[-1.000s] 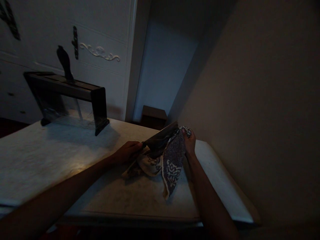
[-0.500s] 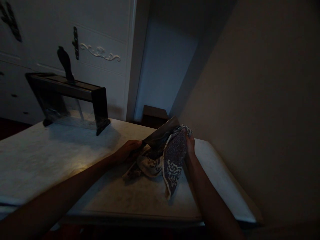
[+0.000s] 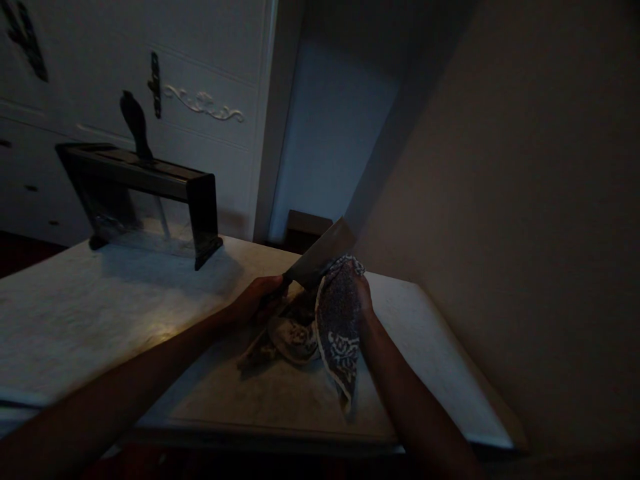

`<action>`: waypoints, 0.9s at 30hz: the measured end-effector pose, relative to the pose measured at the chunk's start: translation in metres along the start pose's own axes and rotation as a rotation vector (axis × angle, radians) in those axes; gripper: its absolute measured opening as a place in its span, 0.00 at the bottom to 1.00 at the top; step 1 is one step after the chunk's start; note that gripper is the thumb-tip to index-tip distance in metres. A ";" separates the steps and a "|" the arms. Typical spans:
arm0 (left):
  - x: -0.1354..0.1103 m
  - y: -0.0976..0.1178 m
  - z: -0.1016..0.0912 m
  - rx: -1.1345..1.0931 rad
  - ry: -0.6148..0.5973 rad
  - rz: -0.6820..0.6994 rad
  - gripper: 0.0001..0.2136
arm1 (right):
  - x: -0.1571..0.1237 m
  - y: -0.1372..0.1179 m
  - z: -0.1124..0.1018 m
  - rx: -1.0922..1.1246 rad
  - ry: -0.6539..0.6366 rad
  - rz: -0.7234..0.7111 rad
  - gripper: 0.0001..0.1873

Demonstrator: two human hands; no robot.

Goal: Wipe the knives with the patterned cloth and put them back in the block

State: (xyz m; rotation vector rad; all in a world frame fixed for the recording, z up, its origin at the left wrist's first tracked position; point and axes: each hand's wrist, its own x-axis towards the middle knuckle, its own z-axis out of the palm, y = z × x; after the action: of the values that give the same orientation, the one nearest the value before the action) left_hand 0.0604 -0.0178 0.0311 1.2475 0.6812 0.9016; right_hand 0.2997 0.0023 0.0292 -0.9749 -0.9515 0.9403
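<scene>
In dim light, my left hand (image 3: 260,301) is closed round the handle of a broad cleaver (image 3: 323,255), whose blade points up and to the right. My right hand (image 3: 361,301) grips a dark patterned cloth (image 3: 337,327) and presses it against the lower part of the blade. The rest of the cloth hangs down and bunches on the pale tabletop (image 3: 100,313) beneath the knife.
A black knife block (image 3: 145,190) with a clear front stands at the back left of the table, one dark handle (image 3: 134,123) sticking up from it. A white panelled door (image 3: 200,100) is behind; a plain wall (image 3: 500,200) runs close on the right.
The cloth and my right hand have slid down and left along the blade, baring more of the cleaver's tip. My left hand has held its place.
</scene>
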 end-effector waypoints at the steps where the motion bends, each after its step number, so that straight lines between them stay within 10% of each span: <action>1: 0.000 0.000 0.000 -0.025 0.005 -0.017 0.20 | -0.002 0.000 0.002 0.030 0.004 0.034 0.19; 15: 0.000 0.009 -0.005 -0.445 -0.002 -0.122 0.18 | -0.027 -0.013 0.029 -0.007 -0.244 0.231 0.19; 27: 0.001 0.019 0.002 -0.517 0.071 -0.095 0.24 | -0.027 -0.011 0.029 0.009 -0.188 0.279 0.22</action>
State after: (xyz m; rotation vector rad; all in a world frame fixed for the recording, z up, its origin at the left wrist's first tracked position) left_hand 0.0587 -0.0161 0.0496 0.7202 0.5130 0.9692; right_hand 0.2674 -0.0189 0.0418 -1.0422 -0.9822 1.2876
